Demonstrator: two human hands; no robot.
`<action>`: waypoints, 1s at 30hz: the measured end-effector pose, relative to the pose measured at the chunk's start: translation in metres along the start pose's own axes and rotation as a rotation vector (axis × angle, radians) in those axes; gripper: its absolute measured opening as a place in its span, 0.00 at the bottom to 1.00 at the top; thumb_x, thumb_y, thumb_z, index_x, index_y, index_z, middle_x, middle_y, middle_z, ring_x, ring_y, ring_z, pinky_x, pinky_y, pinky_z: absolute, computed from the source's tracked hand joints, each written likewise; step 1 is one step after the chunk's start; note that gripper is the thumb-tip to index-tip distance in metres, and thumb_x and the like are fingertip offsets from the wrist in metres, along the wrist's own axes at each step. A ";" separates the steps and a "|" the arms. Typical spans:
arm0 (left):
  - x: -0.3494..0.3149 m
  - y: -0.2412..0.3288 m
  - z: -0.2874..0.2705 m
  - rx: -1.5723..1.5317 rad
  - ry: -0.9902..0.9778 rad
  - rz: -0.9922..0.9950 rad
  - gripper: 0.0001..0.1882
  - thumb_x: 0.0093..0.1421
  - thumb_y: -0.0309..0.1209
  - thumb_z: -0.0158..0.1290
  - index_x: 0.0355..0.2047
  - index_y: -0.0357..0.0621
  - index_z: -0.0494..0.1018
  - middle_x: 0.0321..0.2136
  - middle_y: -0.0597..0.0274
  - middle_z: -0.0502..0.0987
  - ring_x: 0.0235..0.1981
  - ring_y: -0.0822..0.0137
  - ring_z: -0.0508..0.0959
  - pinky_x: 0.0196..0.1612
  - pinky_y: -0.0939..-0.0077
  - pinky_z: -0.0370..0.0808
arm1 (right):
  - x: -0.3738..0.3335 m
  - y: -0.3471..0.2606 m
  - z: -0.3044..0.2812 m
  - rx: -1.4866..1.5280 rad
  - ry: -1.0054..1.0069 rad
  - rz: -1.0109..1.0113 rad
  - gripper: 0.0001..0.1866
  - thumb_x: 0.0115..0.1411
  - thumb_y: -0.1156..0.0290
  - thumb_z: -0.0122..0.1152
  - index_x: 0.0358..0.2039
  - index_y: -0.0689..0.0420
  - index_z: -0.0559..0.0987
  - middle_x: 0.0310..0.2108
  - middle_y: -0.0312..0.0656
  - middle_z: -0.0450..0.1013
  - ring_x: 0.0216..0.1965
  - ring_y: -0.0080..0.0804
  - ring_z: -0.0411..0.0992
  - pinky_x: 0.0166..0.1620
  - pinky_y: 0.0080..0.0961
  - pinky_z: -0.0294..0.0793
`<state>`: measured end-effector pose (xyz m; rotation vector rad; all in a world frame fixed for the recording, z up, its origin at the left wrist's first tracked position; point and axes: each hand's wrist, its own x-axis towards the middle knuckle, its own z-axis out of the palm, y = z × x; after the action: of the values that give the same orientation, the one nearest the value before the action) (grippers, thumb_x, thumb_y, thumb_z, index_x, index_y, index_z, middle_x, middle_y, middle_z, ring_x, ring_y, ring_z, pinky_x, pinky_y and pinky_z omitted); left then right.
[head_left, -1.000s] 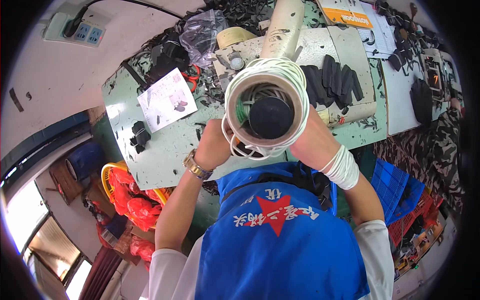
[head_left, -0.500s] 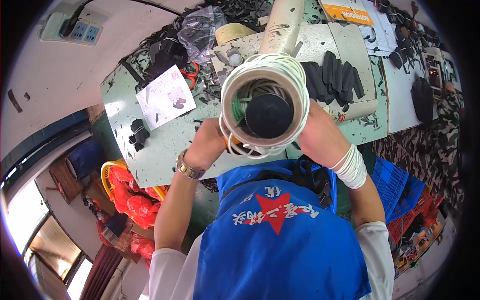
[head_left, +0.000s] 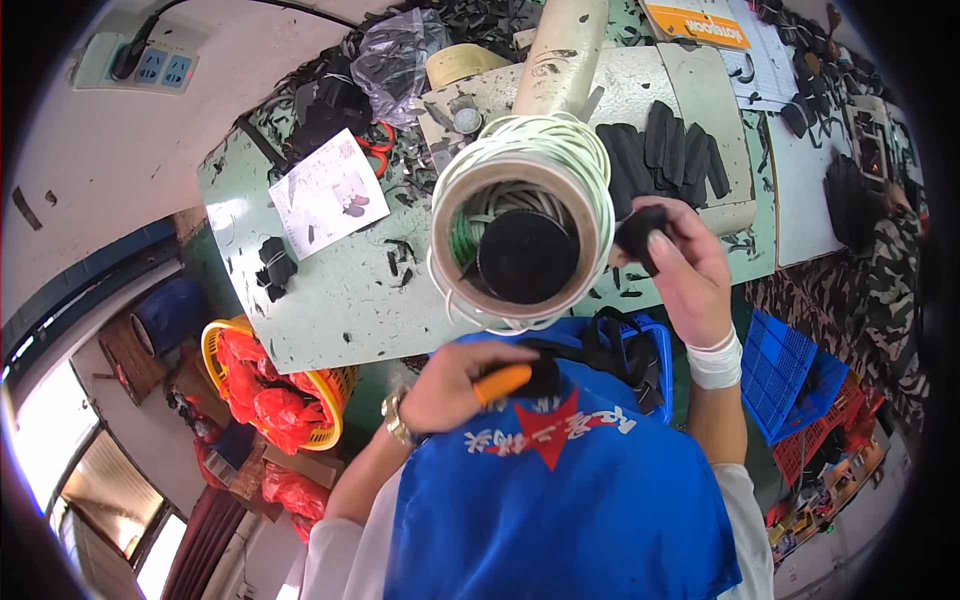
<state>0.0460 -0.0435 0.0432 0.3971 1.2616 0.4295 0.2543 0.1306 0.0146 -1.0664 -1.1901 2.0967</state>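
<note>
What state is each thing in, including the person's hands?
Left hand: closed around orange handle
Right hand: pinching black piece
White cord: coiled around tube
Clear bag: crumpled
Yellow basket: loaded with red bags
Wall socket: plug inserted
Printed sheet: lying flat
Black strips: side by side, some overlapping

The left grip [head_left: 450,388] partly hides an orange handle [head_left: 503,383], and the pale roll [head_left: 560,65] is cut off at the top.

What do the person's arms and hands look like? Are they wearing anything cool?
The left hand and right hand have no gloves. The left wrist wears a shiny metal watch with a linked, gold-and-silver-looking band. White stretchy-looking loops wrap the right wrist. The sleeves are white and short, leaving the forearms bare.
</note>
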 end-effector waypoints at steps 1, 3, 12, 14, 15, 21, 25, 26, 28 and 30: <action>-0.001 -0.014 0.004 -0.029 -0.048 0.162 0.16 0.60 0.26 0.56 0.49 0.37 0.74 0.42 0.56 0.80 0.44 0.72 0.77 0.55 0.71 0.68 | -0.006 -0.002 -0.002 0.118 0.000 0.005 0.19 0.60 0.76 0.57 0.51 0.66 0.69 0.40 0.41 0.72 0.39 0.25 0.72 0.44 0.24 0.73; 0.002 -0.031 0.001 0.045 -0.158 0.369 0.17 0.60 0.22 0.55 0.50 0.33 0.73 0.47 0.52 0.77 0.49 0.69 0.75 0.67 0.63 0.52 | -0.011 0.003 -0.004 0.105 -0.008 0.114 0.20 0.57 0.77 0.60 0.50 0.68 0.70 0.40 0.43 0.72 0.38 0.26 0.73 0.44 0.23 0.74; 0.039 0.006 -0.044 -0.309 0.053 0.127 0.16 0.60 0.31 0.56 0.43 0.30 0.75 0.30 0.51 0.80 0.25 0.61 0.82 0.26 0.72 0.82 | 0.007 -0.012 0.014 -0.567 -0.319 0.073 0.11 0.51 0.75 0.68 0.34 0.62 0.75 0.27 0.35 0.72 0.30 0.18 0.68 0.35 0.20 0.69; 0.048 0.026 -0.059 0.053 0.194 0.199 0.15 0.59 0.34 0.57 0.38 0.31 0.77 0.25 0.53 0.80 0.20 0.68 0.81 0.21 0.78 0.79 | 0.007 -0.009 0.016 -0.585 -0.319 0.146 0.13 0.54 0.75 0.65 0.40 0.63 0.75 0.30 0.39 0.74 0.32 0.25 0.72 0.37 0.24 0.71; 0.048 0.031 -0.063 0.089 0.247 0.252 0.14 0.60 0.34 0.57 0.35 0.31 0.78 0.23 0.56 0.80 0.18 0.70 0.80 0.17 0.80 0.76 | 0.011 -0.007 0.014 -0.588 -0.319 0.143 0.13 0.54 0.75 0.65 0.40 0.63 0.75 0.30 0.39 0.74 0.32 0.25 0.72 0.37 0.24 0.71; 0.053 0.040 -0.070 0.334 0.275 0.325 0.13 0.61 0.33 0.54 0.28 0.32 0.77 0.17 0.60 0.77 0.13 0.74 0.77 0.10 0.83 0.67 | 0.030 0.007 0.028 -1.176 -0.337 -0.530 0.15 0.44 0.81 0.61 0.35 0.64 0.71 0.39 0.51 0.68 0.43 0.50 0.66 0.44 0.37 0.69; 0.055 0.035 -0.060 0.048 0.183 0.352 0.12 0.60 0.32 0.55 0.35 0.33 0.76 0.17 0.61 0.76 0.13 0.74 0.76 0.11 0.83 0.67 | 0.035 0.012 0.027 -1.313 -0.322 -0.458 0.16 0.43 0.84 0.57 0.36 0.63 0.70 0.33 0.51 0.70 0.38 0.53 0.69 0.41 0.42 0.71; 0.053 0.031 -0.065 -0.097 0.117 0.374 0.11 0.60 0.31 0.55 0.36 0.33 0.77 0.18 0.61 0.76 0.13 0.75 0.75 0.12 0.83 0.68 | 0.032 0.008 0.024 -1.246 -0.302 -0.372 0.17 0.43 0.85 0.56 0.37 0.63 0.70 0.32 0.52 0.71 0.37 0.54 0.70 0.41 0.43 0.71; 0.047 0.034 -0.071 -0.138 0.124 0.351 0.12 0.60 0.31 0.56 0.36 0.32 0.78 0.19 0.60 0.78 0.14 0.75 0.75 0.14 0.84 0.68 | 0.030 0.004 0.013 -1.104 -0.270 -0.457 0.17 0.44 0.85 0.57 0.37 0.64 0.70 0.32 0.54 0.70 0.37 0.56 0.70 0.41 0.44 0.70; 0.039 0.046 -0.063 0.077 0.333 0.409 0.14 0.59 0.35 0.57 0.31 0.32 0.79 0.18 0.60 0.79 0.13 0.75 0.75 0.14 0.84 0.68 | 0.028 -0.001 0.008 -1.078 -0.322 -0.377 0.17 0.45 0.84 0.58 0.38 0.64 0.70 0.33 0.53 0.69 0.39 0.55 0.69 0.42 0.42 0.70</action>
<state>-0.0096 0.0189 0.0178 0.6735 1.5255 0.8213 0.2316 0.1473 0.0072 -0.7702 -2.5774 1.2917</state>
